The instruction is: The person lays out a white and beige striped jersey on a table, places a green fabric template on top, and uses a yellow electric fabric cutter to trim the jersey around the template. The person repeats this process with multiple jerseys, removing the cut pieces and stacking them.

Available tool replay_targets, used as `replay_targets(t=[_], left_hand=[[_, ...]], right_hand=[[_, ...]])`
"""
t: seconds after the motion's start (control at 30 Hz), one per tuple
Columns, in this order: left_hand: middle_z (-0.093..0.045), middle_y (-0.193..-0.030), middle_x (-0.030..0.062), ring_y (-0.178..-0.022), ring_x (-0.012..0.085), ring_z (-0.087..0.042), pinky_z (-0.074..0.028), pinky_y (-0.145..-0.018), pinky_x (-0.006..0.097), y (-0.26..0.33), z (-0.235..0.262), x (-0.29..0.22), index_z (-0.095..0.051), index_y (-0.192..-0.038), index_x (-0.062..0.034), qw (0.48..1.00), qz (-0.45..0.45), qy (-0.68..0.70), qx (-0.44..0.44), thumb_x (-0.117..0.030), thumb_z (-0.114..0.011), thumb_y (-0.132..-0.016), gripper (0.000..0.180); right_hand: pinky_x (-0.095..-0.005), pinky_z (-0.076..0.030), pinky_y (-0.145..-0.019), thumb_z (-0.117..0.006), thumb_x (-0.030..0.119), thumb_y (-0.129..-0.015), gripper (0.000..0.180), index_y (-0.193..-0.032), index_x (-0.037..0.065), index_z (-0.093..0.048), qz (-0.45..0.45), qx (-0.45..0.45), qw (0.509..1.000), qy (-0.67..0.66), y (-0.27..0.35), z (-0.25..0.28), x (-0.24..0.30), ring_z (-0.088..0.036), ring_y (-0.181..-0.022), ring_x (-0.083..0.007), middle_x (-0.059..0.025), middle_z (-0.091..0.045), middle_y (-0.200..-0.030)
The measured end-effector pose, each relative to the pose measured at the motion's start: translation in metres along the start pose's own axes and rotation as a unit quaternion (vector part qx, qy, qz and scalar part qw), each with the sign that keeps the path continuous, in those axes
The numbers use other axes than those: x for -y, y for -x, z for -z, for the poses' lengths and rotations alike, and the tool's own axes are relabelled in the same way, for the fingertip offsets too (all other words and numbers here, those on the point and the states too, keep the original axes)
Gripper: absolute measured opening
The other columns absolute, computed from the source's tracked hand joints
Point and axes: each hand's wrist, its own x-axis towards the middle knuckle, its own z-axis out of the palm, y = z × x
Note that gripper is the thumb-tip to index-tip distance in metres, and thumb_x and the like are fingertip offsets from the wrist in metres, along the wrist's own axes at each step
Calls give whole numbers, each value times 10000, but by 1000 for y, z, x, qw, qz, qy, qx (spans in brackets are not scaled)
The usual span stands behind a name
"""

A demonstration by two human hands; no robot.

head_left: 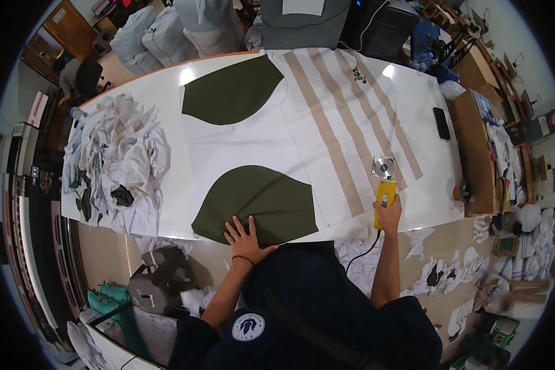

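The left hand (pixel 245 239) lies flat, fingers spread, on the near olive-green fabric panel (pixel 256 200) at the worktop's (pixel 166 86) near edge. The right hand (pixel 388 213) has its fingers wrapped around the yellow handle of a rotary fabric cutter (pixel 384 182), which stands on the beige-striped white cloth (pixel 345 123) toward the near right. Its cord (pixel 361 253) hangs off the near edge. If the unweighted striped cloth bunches, the cut could wander; the cord might snag on the edge. A heap of scraps (pixel 114 160) sits far left.
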Motion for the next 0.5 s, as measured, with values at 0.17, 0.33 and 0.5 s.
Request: replay_targets(t=[0.17,0.33,0.5], left_hand=[[-165,-1595,414,-1447,621,-233,-253,-1169,641,14,6,-11,-157,-1636,-103,998,13,-31,56,-817,-641,-768,1224],[-345,-1561,347,-1476,486,-308,-288,-1166,599,4,47,-7,-344,-1584,-102,979,51,107,166,-678,-676,-841,997],[-285,-1610,272,-1492,463,-264,-263,-1185,601,-25,17,12,-403,-1558,-110,971,-151,91,-160,-660,-678,-855,934]], right_hand=[[-376,-562,-736,-827,128,-669,487,-1058,-15,-573,20,-30,999,5,6,1,-19,-685,-798,-254,-145,-689,-911],[-408,-562,-794,-826,158,-655,554,-1114,-26,-575,3,-22,999,29,11,11,-6,-707,-878,-311,-191,-700,-970],[-418,-562,-809,-845,168,-649,600,-1146,-23,-570,1,-2,999,35,22,20,-24,-709,-899,-324,-199,-701,-979]])
